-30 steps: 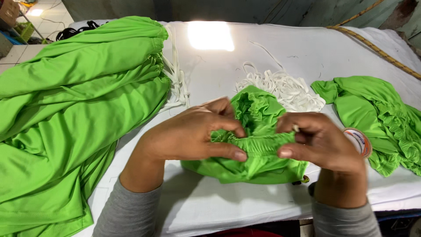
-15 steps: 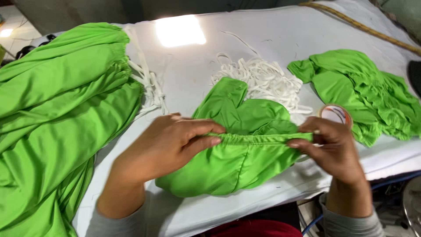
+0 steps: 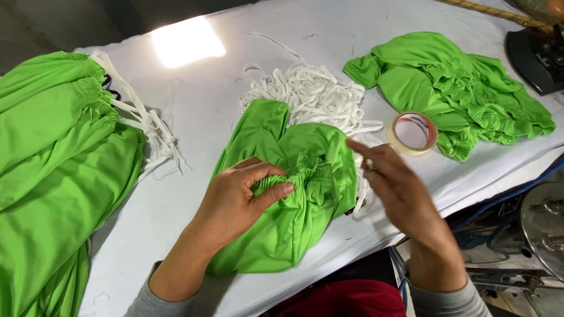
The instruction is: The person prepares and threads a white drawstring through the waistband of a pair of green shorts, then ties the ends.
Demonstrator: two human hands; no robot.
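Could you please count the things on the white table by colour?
Green: 3 – left garment stack, garment pinched by the left hand, right garment heap
White: 2 – cord pile, cords by the stack
Tan: 1 – tape roll
Total: 6

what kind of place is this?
Most likely a small garment workshop. A white-covered table carries stacks of identical green garments, a heap of white elastic strips and a tape roll. The left hand pinches a gathered waistband on one green garment; the right hand hovers open.

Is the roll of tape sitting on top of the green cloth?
No, the roll of tape lies on the bare white table beside the green cloth.
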